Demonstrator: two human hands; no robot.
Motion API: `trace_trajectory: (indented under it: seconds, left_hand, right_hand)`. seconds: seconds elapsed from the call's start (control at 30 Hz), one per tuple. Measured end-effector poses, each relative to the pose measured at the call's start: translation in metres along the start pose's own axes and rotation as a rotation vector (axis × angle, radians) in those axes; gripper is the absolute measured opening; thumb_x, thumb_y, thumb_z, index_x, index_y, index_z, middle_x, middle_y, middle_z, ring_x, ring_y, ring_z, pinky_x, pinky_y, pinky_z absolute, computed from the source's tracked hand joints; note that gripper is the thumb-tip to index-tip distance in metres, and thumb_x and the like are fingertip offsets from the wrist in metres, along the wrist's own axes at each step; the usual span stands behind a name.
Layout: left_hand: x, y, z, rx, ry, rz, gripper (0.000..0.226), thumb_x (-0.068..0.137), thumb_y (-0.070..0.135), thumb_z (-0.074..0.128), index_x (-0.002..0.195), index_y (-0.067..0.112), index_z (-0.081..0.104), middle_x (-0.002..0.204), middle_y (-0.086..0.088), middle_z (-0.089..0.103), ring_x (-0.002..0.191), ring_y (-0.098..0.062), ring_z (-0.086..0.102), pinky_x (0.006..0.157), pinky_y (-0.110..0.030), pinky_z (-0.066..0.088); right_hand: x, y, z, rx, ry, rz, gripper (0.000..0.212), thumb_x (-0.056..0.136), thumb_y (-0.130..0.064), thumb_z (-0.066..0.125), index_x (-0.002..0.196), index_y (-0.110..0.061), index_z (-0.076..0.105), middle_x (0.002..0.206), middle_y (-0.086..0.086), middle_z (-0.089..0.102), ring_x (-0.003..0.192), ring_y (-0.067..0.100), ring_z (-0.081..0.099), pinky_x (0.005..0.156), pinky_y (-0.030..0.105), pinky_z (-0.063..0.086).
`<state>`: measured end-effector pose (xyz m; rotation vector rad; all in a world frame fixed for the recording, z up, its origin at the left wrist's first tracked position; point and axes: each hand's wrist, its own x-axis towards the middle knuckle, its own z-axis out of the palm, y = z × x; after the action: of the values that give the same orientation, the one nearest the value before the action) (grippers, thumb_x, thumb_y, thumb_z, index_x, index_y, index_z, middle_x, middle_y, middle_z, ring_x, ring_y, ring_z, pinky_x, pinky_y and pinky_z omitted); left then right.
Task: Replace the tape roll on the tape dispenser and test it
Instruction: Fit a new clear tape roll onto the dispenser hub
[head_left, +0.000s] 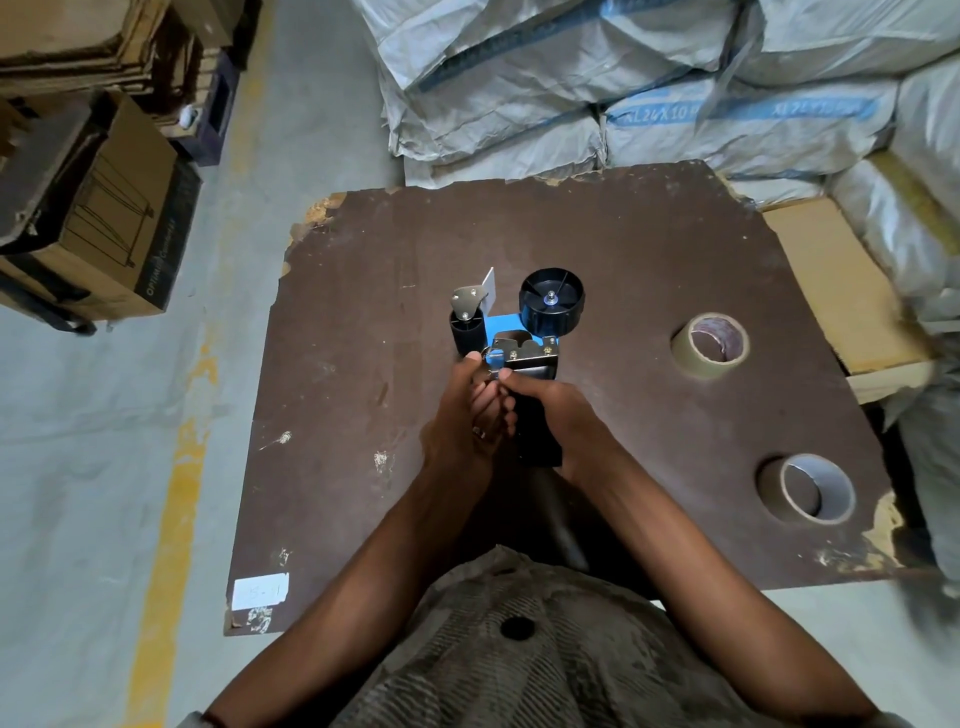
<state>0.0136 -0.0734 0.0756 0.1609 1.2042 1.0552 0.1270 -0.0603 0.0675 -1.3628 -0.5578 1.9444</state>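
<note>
1. The tape dispenser (514, 338) stands above the middle of the brown tabletop (363, 415), its black hub (551, 301) bare, with no roll on it.
2. The right hand (558, 415) is wrapped around the black handle from the right side, fingers curled tight on it, forearm reaching in from the lower right.
3. The left hand (467, 415) comes up from the lower left; its fingertips seem to pinch the small metal piece at the dispenser's near-left edge, by the black roller (466, 332).
4. Two rolls lie to the right, well apart from the hands: a pale tape roll (710, 345) further off and a brown tape roll (807, 487) nearer the person.
5. To do this step well, I'd say keep the handle steady in the right hand, free the left, then seat a fresh roll squarely on the hub, pushed fully home.
6. Mind the cutter edge near those left fingertips.
</note>
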Motion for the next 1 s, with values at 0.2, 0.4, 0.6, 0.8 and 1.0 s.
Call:
trace_trajectory:
  seconds: [0.2,0.4,0.6,0.8,1.0]
  left_hand:
    - [0.008,-0.004,-0.022,0.076,-0.024,-0.046,0.071,0.077,0.064,0.068,0.116,0.005,0.067,0.084,-0.004,0.073,0.07,-0.016,0.069,0.067,-0.029,0.057]
    - [0.028,-0.01,-0.057,0.065,0.222,-0.037,0.035,0.084,0.055,0.065,0.095,0.022,0.064,0.093,0.0,0.071,0.083,-0.02,0.068,0.074,-0.031,0.05]
    - [0.038,-0.016,-0.07,0.014,0.266,-0.042,0.029,0.093,0.045,0.058,0.093,0.017,0.066,0.092,-0.004,0.069,0.077,-0.021,0.064,0.075,-0.034,0.052]
    - [0.037,-0.018,-0.061,-0.005,0.219,-0.043,0.023,0.095,0.036,0.057,0.087,0.016,0.061,0.082,-0.004,0.059,0.066,-0.019,0.053,0.064,-0.029,0.043]
    - [0.039,-0.024,-0.057,0.008,0.218,-0.03,0.021,0.094,0.034,0.059,0.085,0.016,0.064,0.076,-0.002,0.064,0.067,-0.019,0.055,0.065,-0.028,0.043]
  right_hand:
    - [0.011,0.008,-0.009,-0.002,-0.012,-0.026,0.012,0.09,-0.019,0.072,0.085,-0.008,0.071,0.068,0.006,0.064,0.056,0.017,0.061,0.055,0.027,0.051]
    - [0.026,0.03,-0.023,-0.062,0.045,-0.044,0.006,0.088,-0.007,0.065,0.082,-0.006,0.066,0.069,0.011,0.063,0.057,0.019,0.06,0.051,0.028,0.05]
    - [0.046,0.061,-0.038,-0.228,0.131,0.027,0.012,0.081,-0.017,0.071,0.072,-0.01,0.073,0.074,0.017,0.069,0.056,0.024,0.062,0.055,0.033,0.05]
    - [0.055,0.076,-0.046,-0.238,0.156,0.049,0.022,0.071,-0.026,0.076,0.076,-0.005,0.075,0.073,0.022,0.068,0.051,0.027,0.06,0.054,0.033,0.049]
    - [0.062,0.084,-0.058,-0.236,0.136,0.055,0.021,0.088,-0.022,0.076,0.088,-0.002,0.077,0.083,0.024,0.074,0.061,0.028,0.069,0.058,0.032,0.057]
